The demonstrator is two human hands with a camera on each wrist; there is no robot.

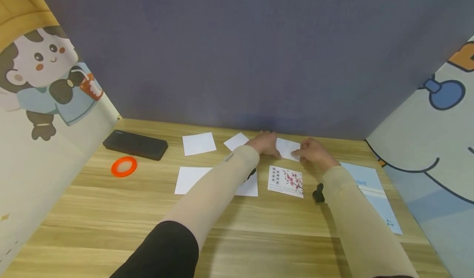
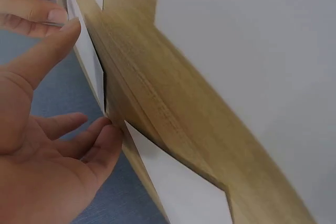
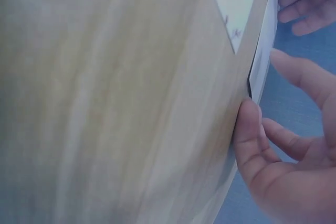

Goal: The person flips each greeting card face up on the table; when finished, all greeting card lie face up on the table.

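Observation:
A small blank white card [image 1: 286, 149] lies by the back edge of the table between both hands. My left hand [image 1: 264, 143] is at the card's left side, its thumb separated from its fingers; in the left wrist view its fingertips [image 2: 111, 129] touch down by the card's corner. From the right, my right hand [image 1: 314, 152] reaches the same card, fingertips [image 3: 248, 109] at its corner and thumb over it. Below lies a printed card [image 1: 285, 181] with red blossoms and dark characters. Left of my left hand is another white card [image 1: 235, 141], partly hidden.
A white card [image 1: 199, 143] and a larger white sheet [image 1: 192, 178], partly under the left forearm, lie left. Farther left are a black case [image 1: 135, 144] and an orange tape roll [image 1: 124, 167]. A pale blue printed sheet [image 1: 377, 199] lies right. A dark panel [image 1: 237, 55] borders the back.

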